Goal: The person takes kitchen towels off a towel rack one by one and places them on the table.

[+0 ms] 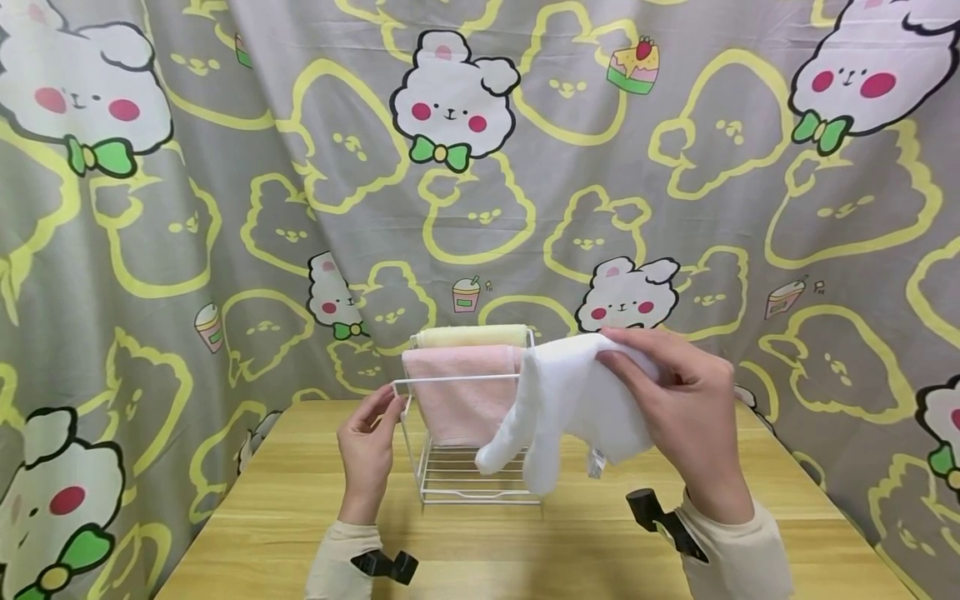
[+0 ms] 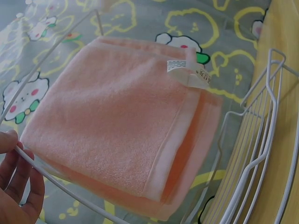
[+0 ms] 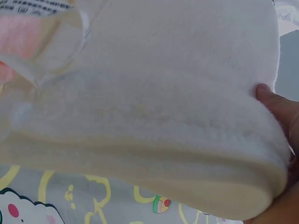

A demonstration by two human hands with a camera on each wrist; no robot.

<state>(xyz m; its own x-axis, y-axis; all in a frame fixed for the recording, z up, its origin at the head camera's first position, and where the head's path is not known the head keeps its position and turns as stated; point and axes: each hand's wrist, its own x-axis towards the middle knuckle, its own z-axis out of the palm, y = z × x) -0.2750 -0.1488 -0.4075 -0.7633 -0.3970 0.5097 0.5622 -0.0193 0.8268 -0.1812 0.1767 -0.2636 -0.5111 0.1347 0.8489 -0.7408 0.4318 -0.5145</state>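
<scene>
The right grip (image 1: 693, 408) is clamped on the white towel (image 1: 577, 392), thumb on the near face and fingers behind, pinching its right end. The towel hangs out to the left of that grip, across the right end of the front bar; whether cloth and wire touch cannot be told. The left grip (image 1: 367, 442) is closed around the left end of the same bar, holding the wire rack (image 1: 457, 380) on the table (image 1: 262, 500).

The likeliest trouble is the towel's free end: held at 1 end only, its layers could part, catch on the bar or bunch up there. An uneven drape, with more cloth on 1 side, would probably slide off. The rack looks light, so a tug from either grip could tilt or shift it. Swung too far back, the cloth might brush the pink towel (image 1: 457, 400) askew.

The white towel is soft and fluffy, falling in 2 rounded, limp lobes left of the right grip, with a small label (image 1: 596, 462) below. The pink towel, right of the left grip, has a fine nap, a smooth flat border and straight folds; the pale yellow towel (image 1: 472, 336) lies behind it. The rack is thin, smooth, white-coated wire, with a barred base (image 1: 480, 477) low between the grips.
</scene>
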